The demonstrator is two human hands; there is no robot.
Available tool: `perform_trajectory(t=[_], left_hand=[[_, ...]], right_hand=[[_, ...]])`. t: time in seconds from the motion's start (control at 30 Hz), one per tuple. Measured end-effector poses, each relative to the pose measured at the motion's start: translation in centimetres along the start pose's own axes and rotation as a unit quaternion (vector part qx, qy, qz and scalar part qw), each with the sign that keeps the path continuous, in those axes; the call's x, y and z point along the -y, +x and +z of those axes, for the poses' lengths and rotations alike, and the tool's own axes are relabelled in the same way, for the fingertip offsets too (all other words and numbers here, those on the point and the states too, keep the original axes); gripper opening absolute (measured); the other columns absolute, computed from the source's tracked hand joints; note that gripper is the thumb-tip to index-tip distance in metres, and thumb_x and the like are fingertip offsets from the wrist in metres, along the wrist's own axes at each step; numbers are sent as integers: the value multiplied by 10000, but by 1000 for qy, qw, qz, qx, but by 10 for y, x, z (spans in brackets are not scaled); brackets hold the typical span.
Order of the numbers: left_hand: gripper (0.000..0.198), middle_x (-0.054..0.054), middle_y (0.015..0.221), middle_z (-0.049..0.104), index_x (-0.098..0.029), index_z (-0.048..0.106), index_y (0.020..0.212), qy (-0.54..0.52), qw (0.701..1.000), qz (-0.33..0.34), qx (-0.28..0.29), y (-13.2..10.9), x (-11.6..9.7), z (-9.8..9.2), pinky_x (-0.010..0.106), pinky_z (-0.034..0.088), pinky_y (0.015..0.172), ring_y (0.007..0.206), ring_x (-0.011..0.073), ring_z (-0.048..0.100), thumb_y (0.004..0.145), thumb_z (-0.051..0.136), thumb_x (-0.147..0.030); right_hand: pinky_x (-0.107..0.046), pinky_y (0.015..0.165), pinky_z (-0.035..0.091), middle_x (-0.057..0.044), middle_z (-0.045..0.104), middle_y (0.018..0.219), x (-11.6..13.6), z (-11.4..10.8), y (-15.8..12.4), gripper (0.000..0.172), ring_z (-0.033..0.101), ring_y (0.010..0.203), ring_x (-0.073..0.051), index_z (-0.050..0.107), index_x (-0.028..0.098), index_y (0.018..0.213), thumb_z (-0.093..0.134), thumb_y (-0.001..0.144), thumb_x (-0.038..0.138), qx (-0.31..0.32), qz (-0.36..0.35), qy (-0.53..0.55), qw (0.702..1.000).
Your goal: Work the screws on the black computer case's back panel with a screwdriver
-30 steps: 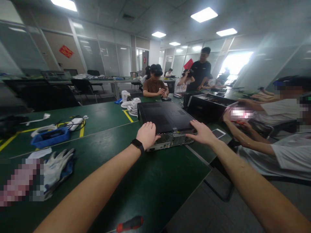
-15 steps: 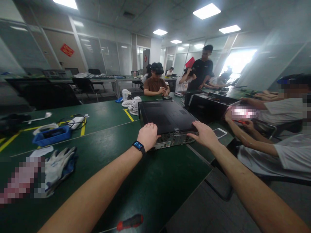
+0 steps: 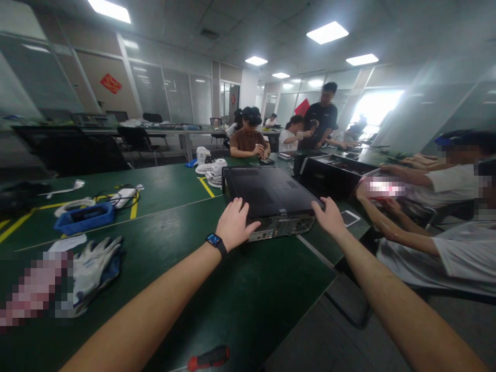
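Observation:
A black desktop computer case lies flat on the green table, its rear panel with vents and ports turned toward me. My left hand is at its near left corner, fingers and thumb spread apart. At the near right corner is my right hand, thumb and fingers apart, beside the case's side. Whether either hand still touches the case is hard to tell. Close to the table's front edge lies a red and black screwdriver, its tip out of view.
Left on the table are work gloves, a blue tray and a white power strip. White fans stand behind the case. Right are a white phone, an opened black case and co-workers' arms.
My right hand has shifted outward off the case's near right corner, baring more of the rear panel. My left thumb and fingers have spread wider. The view has tilted slightly upward.

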State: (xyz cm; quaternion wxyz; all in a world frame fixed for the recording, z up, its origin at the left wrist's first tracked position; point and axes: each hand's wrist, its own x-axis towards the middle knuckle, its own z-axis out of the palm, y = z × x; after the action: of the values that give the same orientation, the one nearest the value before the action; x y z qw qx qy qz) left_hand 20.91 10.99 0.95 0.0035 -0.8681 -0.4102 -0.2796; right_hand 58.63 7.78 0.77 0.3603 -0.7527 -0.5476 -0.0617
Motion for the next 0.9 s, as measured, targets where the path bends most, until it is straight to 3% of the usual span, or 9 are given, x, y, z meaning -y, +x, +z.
perform_trajectory(t=[0.1, 0.17, 0.23, 0.33, 0.4, 0.47, 0.53, 0.7, 0.9], left_hand=[[806, 305, 1677, 387, -69, 475, 1531, -133, 985, -108, -15, -3, 6, 0, 543, 365, 1248, 1588, 426, 353, 938, 683, -573], [763, 296, 1554, 554, -85, 523, 1481, -193, 968, -162, -4, -3, 10, -1, 492, 495, 1124, 1444, 403, 559, 939, 661, -605], [613, 232, 1300, 741, -131, 629, 1337, -212, 960, -184, 6, -4, 15, -4, 424, 578, 943, 1167, 350, 740, 971, 597, -621], [434, 158, 1063, 803, -189, 688, 1180, -223, 950, -217, -2, -10, 26, -10, 398, 574, 837, 963, 319, 774, 999, 553, -560], [371, 146, 1050, 803, -205, 688, 1182, -222, 946, -237, -16, -17, 37, -15, 413, 561, 863, 973, 327, 766, 1006, 534, -493], [340, 130, 1103, 805, -227, 703, 1181, -227, 941, -248, -24, -26, 51, -21, 410, 558, 890, 1019, 326, 759, 993, 544, -461], [355, 115, 1172, 800, -237, 711, 1218, -234, 939, -249, -31, -35, 64, -27, 410, 553, 937, 1085, 321, 746, 984, 540, -443], [422, 94, 1213, 804, -225, 724, 1280, -254, 934, -249, -48, -60, 85, -42, 404, 552, 1021, 1156, 298, 730, 943, 572, -428], [537, 142, 1353, 753, -158, 680, 1399, -226, 926, -295, -67, -106, 82, -69, 438, 517, 1115, 1243, 312, 706, 954, 559, -432]], right_hand=[[-480, 990, 610, -101, 657, 1382, 3, 1, 7, 399, 690, 1169, -250, 633, 198, 1359, 685, 1025, 412, -6, 81, 16, 997], [-470, 977, 616, -102, 664, 1367, 8, 0, 6, 390, 695, 1156, -248, 639, 196, 1348, 684, 1026, 411, -2, 119, 22, 993], [-473, 986, 613, -103, 662, 1375, 14, -3, 1, 385, 692, 1164, -249, 641, 200, 1347, 680, 1028, 412, 2, 141, 23, 990], [-471, 986, 612, -101, 665, 1369, 24, -11, -18, 379, 692, 1162, -249, 647, 200, 1338, 677, 1029, 416, 21, 148, 22, 989], [-464, 974, 611, -91, 697, 1304, 30, -16, -36, 370, 707, 1121, -240, 668, 184, 1292, 674, 1027, 442, 40, 139, 24, 989], [-469, 968, 590, -71, 777, 1072, 38, -20, -57, 395, 741, 1008, -262, 747, 183, 1161, 600, 1035, 527, 52, 122, 32, 991], [-461, 932, 582, -70, 803, 966, 47, -22, -78, 467, 753, 950, -297, 779, 211, 1154, 573, 996, 598, 57, 104, 44, 992], [-416, 857, 591, -76, 835, 970, 70, -28, -118, 613, 776, 899, -302, 782, 213, 1216, 547, 906, 686, 61, 71, 81, 992], [-415, 883, 613, -81, 843, 1063, 94, -35, -143, 608, 787, 973, -317, 792, 226, 1204, 615, 852, 690, 86, 45, 121, 988]])
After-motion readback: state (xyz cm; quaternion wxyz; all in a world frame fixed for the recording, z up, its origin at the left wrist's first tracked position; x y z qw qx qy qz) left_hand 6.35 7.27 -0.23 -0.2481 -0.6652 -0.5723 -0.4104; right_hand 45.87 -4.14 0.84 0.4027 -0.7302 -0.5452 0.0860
